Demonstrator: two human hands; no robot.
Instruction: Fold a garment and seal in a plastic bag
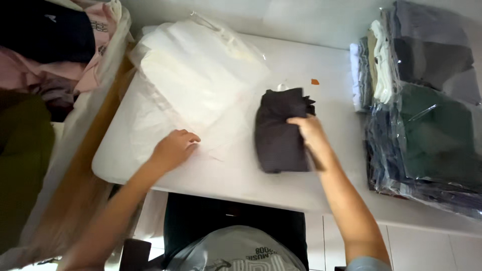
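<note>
White tabletop (321, 75) fills the middle of the head view, with pale wall behind it and white cabinet fronts below its near edge. At the centre of the table a folded dark garment (278, 133) is laid flat, a small clear hook showing at its far end. The right hand (310, 134) is set on the garment's right edge, its fingers curled over the fabric and pressed onto it; whether the cloth is pinched between them cannot be told. The left hand (173, 149) is placed palm down, fingers loosely bent and not closed on anything, on a thin white sheet (135, 125) spread over the left part of the table. Just beyond that hand a stack of clear plastic bags (201, 70) is piled, its edge near the garment. A small orange scrap (315, 81) is seen on the bare table past the garment. At the right, well apart from the hands, a pile of bagged folded clothes (427, 100) in grey, green and blue is stacked. At the far left, pink and dark clothing (50, 45) is heaped.
</note>
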